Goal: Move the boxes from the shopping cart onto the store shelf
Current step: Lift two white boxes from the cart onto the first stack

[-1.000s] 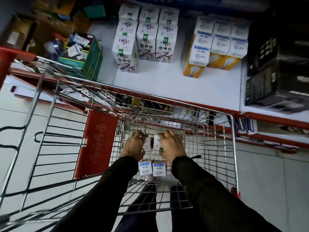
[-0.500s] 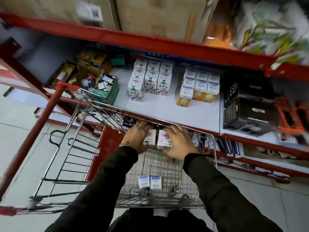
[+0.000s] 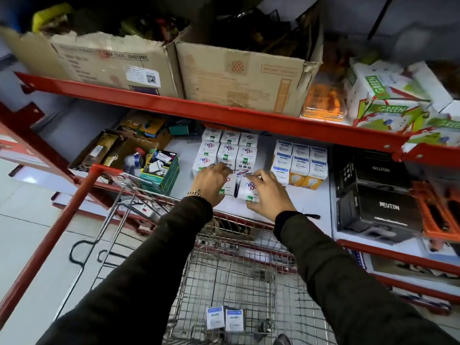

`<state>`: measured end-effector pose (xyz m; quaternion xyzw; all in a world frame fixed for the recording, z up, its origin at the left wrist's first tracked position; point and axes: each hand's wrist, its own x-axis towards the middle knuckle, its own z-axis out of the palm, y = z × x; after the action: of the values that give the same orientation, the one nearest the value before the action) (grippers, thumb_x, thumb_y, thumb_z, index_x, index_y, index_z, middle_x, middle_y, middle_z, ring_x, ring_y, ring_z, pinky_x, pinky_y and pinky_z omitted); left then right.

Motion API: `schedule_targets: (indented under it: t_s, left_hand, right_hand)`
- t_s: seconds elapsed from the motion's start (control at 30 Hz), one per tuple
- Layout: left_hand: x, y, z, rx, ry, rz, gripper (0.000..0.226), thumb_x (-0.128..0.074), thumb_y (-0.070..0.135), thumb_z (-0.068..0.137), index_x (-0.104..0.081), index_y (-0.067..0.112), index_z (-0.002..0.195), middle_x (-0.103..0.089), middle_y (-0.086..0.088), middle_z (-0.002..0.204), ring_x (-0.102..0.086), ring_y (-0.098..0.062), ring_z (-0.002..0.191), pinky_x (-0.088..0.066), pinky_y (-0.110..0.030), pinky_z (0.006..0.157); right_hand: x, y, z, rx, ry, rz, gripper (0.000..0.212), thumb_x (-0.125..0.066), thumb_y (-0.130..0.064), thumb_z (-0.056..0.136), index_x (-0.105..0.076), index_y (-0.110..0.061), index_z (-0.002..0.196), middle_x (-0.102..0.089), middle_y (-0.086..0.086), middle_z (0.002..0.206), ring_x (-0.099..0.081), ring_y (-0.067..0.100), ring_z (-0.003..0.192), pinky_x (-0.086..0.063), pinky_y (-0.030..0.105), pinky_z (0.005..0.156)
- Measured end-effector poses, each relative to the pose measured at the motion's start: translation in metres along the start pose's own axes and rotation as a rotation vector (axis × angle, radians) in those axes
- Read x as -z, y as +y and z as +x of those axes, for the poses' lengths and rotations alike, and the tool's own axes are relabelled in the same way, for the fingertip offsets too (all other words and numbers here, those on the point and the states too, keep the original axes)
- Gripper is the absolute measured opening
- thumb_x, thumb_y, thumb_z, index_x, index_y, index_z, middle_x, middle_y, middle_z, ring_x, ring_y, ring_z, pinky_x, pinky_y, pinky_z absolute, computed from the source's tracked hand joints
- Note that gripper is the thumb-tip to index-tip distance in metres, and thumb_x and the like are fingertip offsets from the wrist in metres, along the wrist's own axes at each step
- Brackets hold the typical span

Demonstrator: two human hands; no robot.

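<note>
- I am gripping one white box (image 3: 230, 184) in my left hand (image 3: 210, 179) and another (image 3: 249, 189) in my right hand (image 3: 267, 192), side by side.
- Both are hovering over the shelf (image 3: 308, 197), just in front of the matching stack (image 3: 225, 151).

Two boxes (image 3: 241, 186) between hands, above shelf (image 3: 308, 202)

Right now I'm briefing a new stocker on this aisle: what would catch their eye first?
Centre frame, the left hand and right hand each hold a white box over the shelf, just in front of the matching stack. Below, two blue-labelled boxes wait in the cart. Above, torn cardboard cartons line the red upper shelf.
</note>
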<state>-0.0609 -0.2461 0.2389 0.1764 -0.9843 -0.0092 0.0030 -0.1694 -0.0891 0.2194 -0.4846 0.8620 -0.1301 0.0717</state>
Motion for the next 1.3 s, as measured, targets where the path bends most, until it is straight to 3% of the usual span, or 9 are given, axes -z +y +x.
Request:
schedule_targets:
  t_s: [0.27,0.43,0.57,0.67,0.77,0.9,1.03,1.17,1.3]
  left_hand:
    - [-0.035,-0.015,0.052,0.022,-0.065,0.073,0.056,-0.06,-0.001,0.083,-0.047,0.017,0.135,-0.054,-0.009,0.133,-0.067,-0.026,0.101,-0.05,-0.039,0.101]
    - [-0.052,-0.021,0.06,0.015,-0.063,0.008,0.063,-0.053,-0.007,0.085,-0.039,0.012,0.144,-0.044,-0.012,0.146,-0.056,-0.03,0.123,-0.035,-0.04,0.117]
    - [-0.058,-0.021,0.055,0.034,-0.037,-0.034,0.064,-0.05,-0.01,0.085,-0.036,0.011,0.144,-0.037,-0.013,0.143,-0.052,-0.038,0.121,-0.054,-0.042,0.098]
    - [-0.06,-0.02,0.05,0.053,-0.068,-0.055,0.064,-0.046,-0.008,0.088,-0.032,0.013,0.147,-0.035,-0.014,0.148,-0.041,-0.044,0.133,-0.047,-0.047,0.107]
    - [-0.059,-0.018,0.039,0.058,-0.036,-0.115,0.063,-0.048,-0.004,0.086,-0.035,0.013,0.146,-0.039,-0.011,0.149,-0.043,-0.039,0.134,-0.037,-0.045,0.116]
    - [-0.058,-0.006,0.001,0.065,0.096,-0.234,0.06,-0.059,0.005,0.083,-0.045,0.016,0.14,-0.05,-0.008,0.141,-0.05,-0.03,0.127,-0.045,-0.042,0.108]
    - [-0.079,0.013,-0.053,0.026,0.181,-0.269,0.051,-0.058,0.014,0.083,-0.052,0.021,0.133,-0.058,-0.005,0.131,-0.055,-0.026,0.116,-0.049,-0.041,0.094]
    - [-0.122,0.025,-0.105,0.022,0.041,-0.249,0.046,-0.055,0.022,0.083,-0.055,0.02,0.129,-0.059,-0.006,0.126,-0.057,-0.029,0.108,-0.049,-0.042,0.089]
    - [-0.167,0.032,-0.148,0.029,-0.255,-0.258,0.052,-0.063,0.029,0.085,-0.049,0.02,0.135,-0.051,-0.008,0.138,-0.053,-0.032,0.119,-0.047,-0.043,0.095]
  right_hand:
    - [-0.032,0.005,0.061,-0.091,-0.048,0.061,0.058,-0.068,-0.019,0.088,-0.045,-0.011,0.141,-0.044,0.011,0.142,-0.041,0.029,0.134,-0.041,0.038,0.108]
    - [-0.043,0.005,0.069,-0.11,-0.026,0.06,0.051,-0.063,-0.018,0.092,-0.047,-0.008,0.14,-0.044,0.012,0.145,-0.043,0.03,0.135,-0.041,0.038,0.109]
    - [-0.044,0.005,0.062,-0.108,0.014,0.036,0.053,-0.065,-0.018,0.091,-0.047,-0.008,0.14,-0.039,0.013,0.147,-0.037,0.03,0.138,-0.043,0.041,0.109]
    - [-0.044,0.003,0.054,-0.096,0.03,0.028,0.056,-0.067,-0.019,0.089,-0.048,-0.008,0.14,-0.04,0.013,0.145,-0.035,0.031,0.139,-0.042,0.04,0.11]
    - [-0.045,0.001,0.04,-0.083,0.063,0.04,0.056,-0.069,-0.019,0.087,-0.049,-0.008,0.138,-0.044,0.013,0.139,-0.044,0.032,0.131,-0.046,0.041,0.104]
    - [-0.05,-0.003,0.011,-0.079,0.142,0.049,0.054,-0.068,-0.02,0.085,-0.052,-0.01,0.136,-0.051,0.01,0.132,-0.049,0.031,0.124,-0.045,0.042,0.105]
    - [-0.071,-0.01,-0.034,-0.067,0.155,0.058,0.048,-0.064,-0.026,0.087,-0.054,-0.015,0.133,-0.054,0.006,0.126,-0.05,0.028,0.116,-0.046,0.041,0.099]
    - [-0.113,-0.013,-0.086,-0.076,0.009,0.069,0.051,-0.066,-0.032,0.088,-0.052,-0.019,0.135,-0.052,0.005,0.128,-0.049,0.026,0.119,-0.046,0.04,0.101]
    - [-0.161,-0.015,-0.128,-0.096,-0.261,0.081,0.061,-0.065,-0.04,0.089,-0.043,-0.022,0.143,-0.043,0.003,0.138,-0.042,0.025,0.128,-0.04,0.039,0.108]
